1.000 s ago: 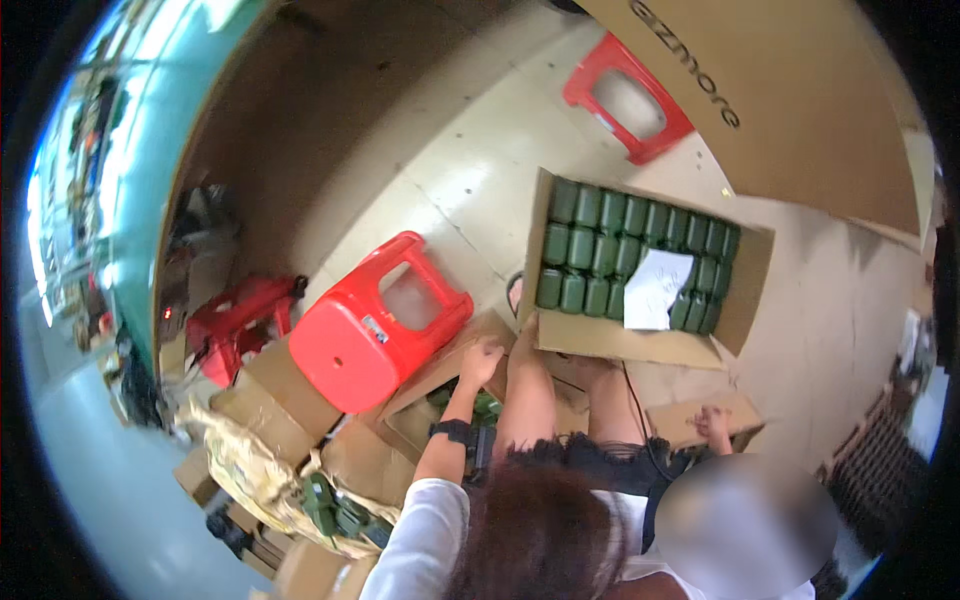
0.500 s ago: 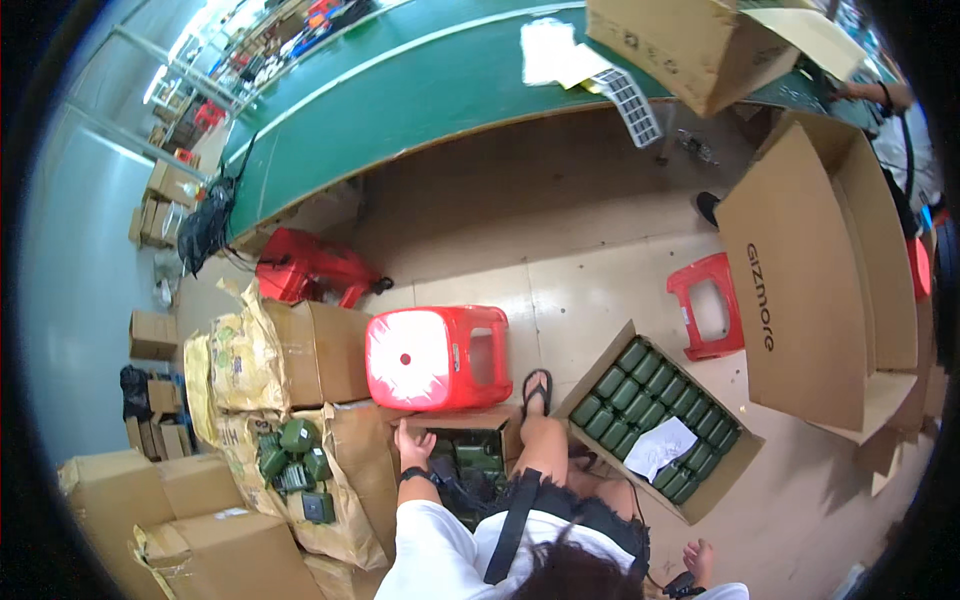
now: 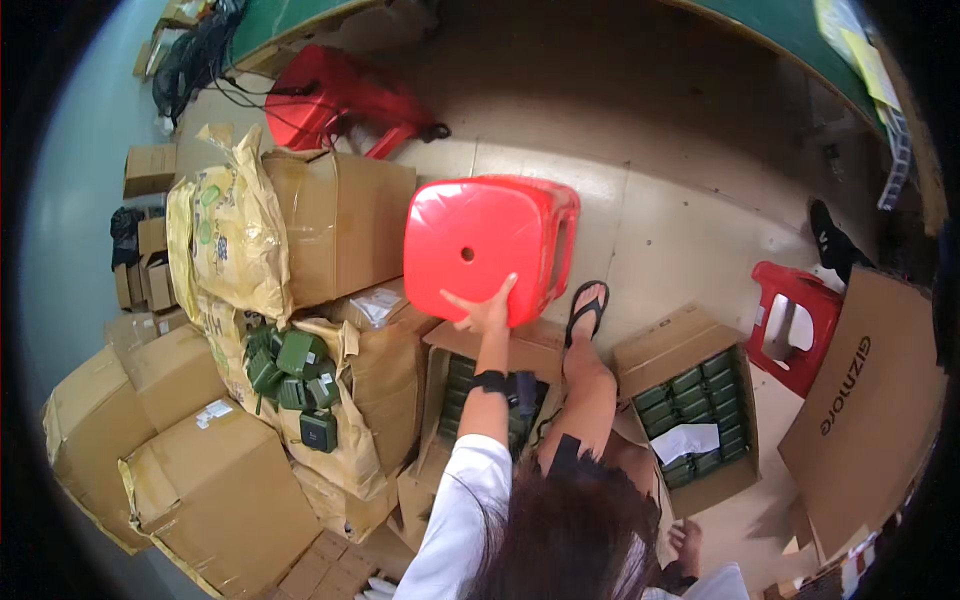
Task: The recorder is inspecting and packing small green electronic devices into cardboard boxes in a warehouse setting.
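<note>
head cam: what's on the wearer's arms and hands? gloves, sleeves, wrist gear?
Only the left arm shows. The left hand is bare, no glove. A black band, like a watch or strap, sits on the wrist. The forearm is bare; a white sleeve covers the upper arm down to about the elbow. No cables or markings are visible. The right hand and arm are out of view.

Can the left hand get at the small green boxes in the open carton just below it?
Probably yes. The left hand rests on the red stool, and the open carton of green boxes sits directly beneath the forearm, uncovered, with only the flap edge nearby.
</note>
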Action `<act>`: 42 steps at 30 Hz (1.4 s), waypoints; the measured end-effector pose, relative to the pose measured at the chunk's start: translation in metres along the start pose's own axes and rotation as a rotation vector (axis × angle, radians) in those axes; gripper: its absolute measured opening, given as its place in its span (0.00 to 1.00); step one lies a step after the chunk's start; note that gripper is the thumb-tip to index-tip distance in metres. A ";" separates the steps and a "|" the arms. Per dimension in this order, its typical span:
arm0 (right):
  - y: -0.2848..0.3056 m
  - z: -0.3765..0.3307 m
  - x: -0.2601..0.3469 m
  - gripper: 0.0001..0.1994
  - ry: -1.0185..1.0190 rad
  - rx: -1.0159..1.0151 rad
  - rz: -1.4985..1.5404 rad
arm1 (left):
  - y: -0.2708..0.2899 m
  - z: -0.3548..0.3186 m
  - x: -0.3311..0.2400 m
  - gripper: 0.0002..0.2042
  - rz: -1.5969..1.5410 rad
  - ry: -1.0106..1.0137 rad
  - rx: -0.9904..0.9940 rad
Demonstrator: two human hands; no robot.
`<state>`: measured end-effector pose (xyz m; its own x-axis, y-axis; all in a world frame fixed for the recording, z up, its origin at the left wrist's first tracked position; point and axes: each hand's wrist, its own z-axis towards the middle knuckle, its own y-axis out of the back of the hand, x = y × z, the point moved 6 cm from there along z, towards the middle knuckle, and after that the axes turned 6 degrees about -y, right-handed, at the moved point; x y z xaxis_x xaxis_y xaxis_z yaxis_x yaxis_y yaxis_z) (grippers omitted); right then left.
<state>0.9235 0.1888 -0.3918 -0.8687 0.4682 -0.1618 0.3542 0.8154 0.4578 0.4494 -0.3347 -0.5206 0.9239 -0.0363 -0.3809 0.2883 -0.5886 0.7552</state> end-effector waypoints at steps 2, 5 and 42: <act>-0.008 -0.008 0.046 0.13 0.181 -0.045 0.003 | -0.008 0.001 -0.012 0.67 -0.049 -0.016 -0.048; -0.022 -0.023 0.091 0.13 0.251 -0.079 -0.104 | -0.011 0.010 -0.033 0.68 -0.035 -0.080 -0.049; -0.066 0.001 0.163 0.12 0.435 0.175 -0.161 | -0.061 0.006 -0.104 0.61 -0.124 -0.204 -0.287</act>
<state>0.7589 0.2116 -0.4495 -0.9680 0.1764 0.1785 0.2239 0.9281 0.2973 0.3341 -0.2998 -0.5298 0.8171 -0.1560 -0.5550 0.4799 -0.3496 0.8047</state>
